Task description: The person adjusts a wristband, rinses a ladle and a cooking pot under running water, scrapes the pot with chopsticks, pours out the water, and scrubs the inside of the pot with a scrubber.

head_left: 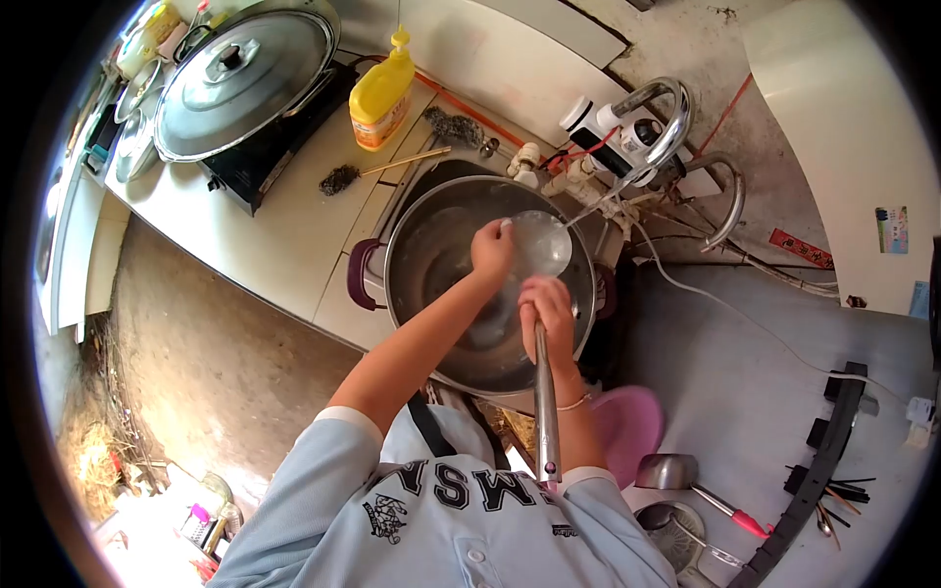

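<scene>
Right hand (549, 304) grips ladle (545, 250) over pot (407, 279), water (591, 207) streaming from tap (683, 118); left hand (493, 250) curled at bowl, hold unclear. Rinse seemingly begun, unfinished.

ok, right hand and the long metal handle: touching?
Touching. The head view shows the right hand closed around the long metal handle, which runs out of its grip toward the shirt.

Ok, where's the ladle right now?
In the head view, the ladle is over the pot, its bowl right of center under the water stream, its handle in the right hand.
</scene>
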The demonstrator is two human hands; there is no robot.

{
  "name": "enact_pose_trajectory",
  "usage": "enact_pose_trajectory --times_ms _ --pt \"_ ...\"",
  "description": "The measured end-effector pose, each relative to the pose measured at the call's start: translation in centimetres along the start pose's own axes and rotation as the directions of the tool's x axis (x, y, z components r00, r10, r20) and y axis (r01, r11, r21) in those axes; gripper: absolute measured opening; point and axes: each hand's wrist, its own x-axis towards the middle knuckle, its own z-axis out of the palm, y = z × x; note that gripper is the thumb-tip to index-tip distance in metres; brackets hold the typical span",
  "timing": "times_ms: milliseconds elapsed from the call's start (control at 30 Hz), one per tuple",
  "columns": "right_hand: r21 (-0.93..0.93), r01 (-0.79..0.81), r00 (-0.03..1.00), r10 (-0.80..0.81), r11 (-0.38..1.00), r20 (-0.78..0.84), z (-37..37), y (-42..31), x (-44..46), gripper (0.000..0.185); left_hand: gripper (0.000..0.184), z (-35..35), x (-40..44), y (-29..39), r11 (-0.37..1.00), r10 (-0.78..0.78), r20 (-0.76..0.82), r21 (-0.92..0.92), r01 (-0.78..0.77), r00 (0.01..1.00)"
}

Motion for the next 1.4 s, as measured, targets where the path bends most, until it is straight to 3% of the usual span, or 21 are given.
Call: enact_pose_trajectory --times_ms 33,100,133,200,267,300,367,500,567,700,767,800,867,900,1000,1100,1133,1167,1200,1267,1400 --pt "0.001 -0.007 1.000 0.007 1.000 -0.004 0.3 -0.4 -0.5 0.007 0.021 -0.1 0.1 0.1 0.999 -0.019 -0.003 0.039 0.019 1.000" --pt "-0.158 -0.299 0.951 0.281 0.941 -0.129 0.5 -1.0 -1.4 0.014 0.024 0.0 0.0 0.6 0.996 -0.037 0.001 0.082 0.037 0.999" --pt "-0.158 -0.307 0.948 0.288 0.938 -0.135 0.3 -1.1 -1.7 0.014 0.026 0.0 -0.2 1.1 0.999 -0.038 -0.023 0.004 0.038 0.999" --pt "0.125 -0.621 0.783 0.620 0.774 0.049 0.0 -1.4 -2.1 0.019 0.029 0.2 -0.3 0.9 0.997 -0.039 -0.040 -0.067 0.036 0.998" --pt "0.154 -0.648 0.759 0.649 0.746 0.054 0.2 -1.0 -2.6 0.017 0.015 0.7 0.4 -1.1 0.953 -0.129 0.059 -0.268 0.141 0.990" --pt "0.180 -0.671 0.738 0.671 0.720 0.068 0.4 -0.8 -2.9 0.017 0.015 0.7 0.1 -0.6 0.955 -0.128 0.064 -0.262 0.140 0.990" --pt "0.225 -0.624 0.769 0.639 0.749 0.005 1.0 -0.2 -3.6 0.015 0.018 0.7 -0.8 0.1 0.872 -0.121 0.249 -0.436 0.223 0.961" --pt "0.332 -0.532 0.797 0.593 0.779 -0.113 1.4 0.2 -4.1 0.013 0.034 1.1 -1.5 1.7 0.798 -0.206 0.385 -0.465 0.382 0.899" --pt "0.336 -0.507 0.812 0.570 0.794 -0.122 1.2 0.2 -4.1 0.012 0.034 0.7 -0.7 0.6 0.927 -0.144 0.549 -0.216 0.307 0.823" --pt "0.329 -0.492 0.837 0.542 0.806 -0.076 0.9 0.2 -4.0 0.011 0.033 1.6 -1.6 1.8 0.870 -0.189 0.361 -0.370 0.326 0.913" --pt "0.333 -0.482 0.841 0.535 0.811 -0.086 1.1 0.6 -4.3 0.009 0.010 1.7 -1.3 1.3 0.905 -0.048 0.265 -0.398 0.154 0.963" --pt "0.338 -0.469 0.846 0.525 0.816 -0.094 1.2 0.7 -4.3 0.008 0.010 1.7 -1.3 1.4 0.905 -0.050 0.265 -0.396 0.156 0.963" --pt "0.338 -0.463 0.850 0.519 0.820 -0.094 1.2 0.7 -4.3 0.008 0.013 1.3 -1.1 1.6 0.977 -0.112 0.202 -0.158 0.145 0.973" --pt "0.337 -0.453 0.855 0.509 0.825 -0.097 1.2 0.7 -4.2 0.008 0.013 1.3 -0.9 1.3 0.977 -0.113 0.203 -0.156 0.146 0.973" --pt "0.342 -0.433 0.867 0.489 0.834 -0.094 0.8 0.8 -3.8 0.009 0.029 1.5 -0.9 0.9 0.944 -0.275 0.197 -0.129 0.303 0.941" --pt "0.290 -0.431 0.869 0.479 0.855 -0.121 0.6 0.9 -3.8 0.009 0.017 2.2 -1.8 1.8 0.854 -0.343 0.277 -0.306 0.421 0.897" --pt "0.293 -0.430 0.871 0.478 0.854 -0.117 0.5 0.9 -3.8 0.009 0.004 3.1 -2.9 3.1 0.732 -0.392 0.254 -0.496 0.467 0.884" --pt "0.231 -0.430 0.876 0.465 0.873 -0.126 0.2 1.0 -3.8 0.010 0.012 3.3 -3.5 4.3 0.574 -0.441 0.242 -0.665 0.479 0.864" --pt "0.224 -0.407 0.881 0.445 0.886 -0.161 0.0 0.7 -3.5 0.010 0.012 3.0 -3.6 4.8 0.574 -0.442 0.237 -0.666 0.476 0.865" --pt "0.203 -0.362 0.885 0.404 0.910 -0.231 -0.2 0.2 -2.9 0.011 0.043 2.3 -3.4 5.5 0.627 -0.314 0.429 -0.576 0.525 0.847" --pt "0.236 -0.394 0.875 0.441 0.889 -0.200 -0.5 0.0 -3.0 0.012 0.053 1.7 -1.2 4.0 0.742 -0.181 0.533 -0.477 0.471 0.826"
